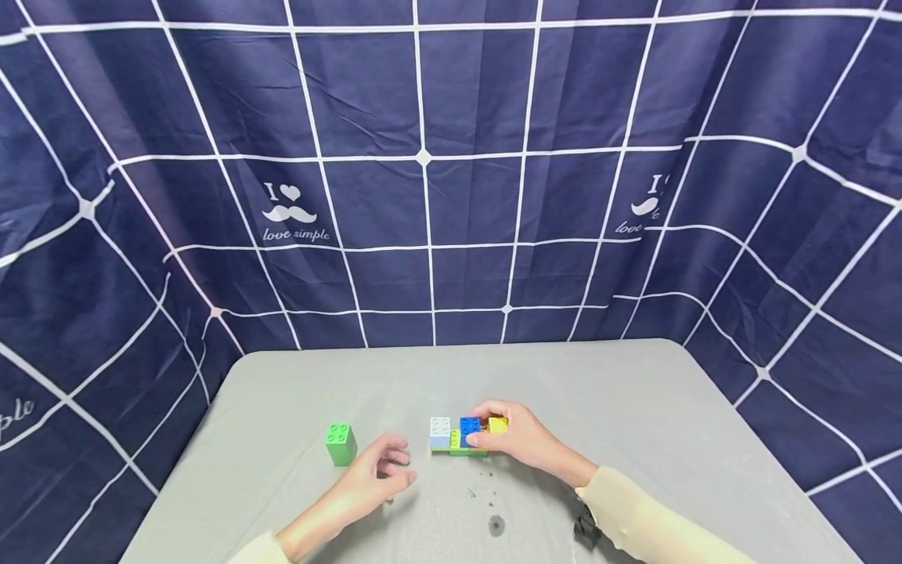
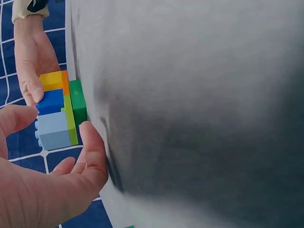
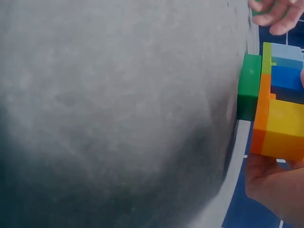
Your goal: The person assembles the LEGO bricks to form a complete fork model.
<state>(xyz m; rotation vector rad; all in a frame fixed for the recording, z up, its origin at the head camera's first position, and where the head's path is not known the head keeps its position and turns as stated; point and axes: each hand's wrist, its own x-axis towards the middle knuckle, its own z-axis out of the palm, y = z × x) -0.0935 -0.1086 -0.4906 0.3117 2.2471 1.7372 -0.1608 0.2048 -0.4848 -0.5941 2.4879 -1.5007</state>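
A small toy-brick build stands on the grey table (image 1: pixel 282 392), in front of me. A light blue brick (image 2: pixel 53 130), a blue brick (image 1: pixel 469 424) and a yellow brick (image 3: pixel 285 128) sit along its top. Under them run a lime green piece (image 2: pixel 71 124) and an orange piece (image 3: pixel 261 114), with a green brick (image 3: pixel 249 88) at the bottom. My right hand (image 1: pixel 520 435) pinches the blue brick between thumb and fingers. Left of the build, my left hand (image 1: pixel 372 476) is apart from it, fingers loosely bent around nothing.
A separate green brick (image 1: pixel 341 445) stands upright beyond the left hand. Under the right forearm lies a small dark object (image 1: pixel 586 526). A dark round spot (image 1: pixel 496 525) marks the tabletop. A navy curtain (image 1: pixel 479 204) with white lines encloses the table's back and sides.
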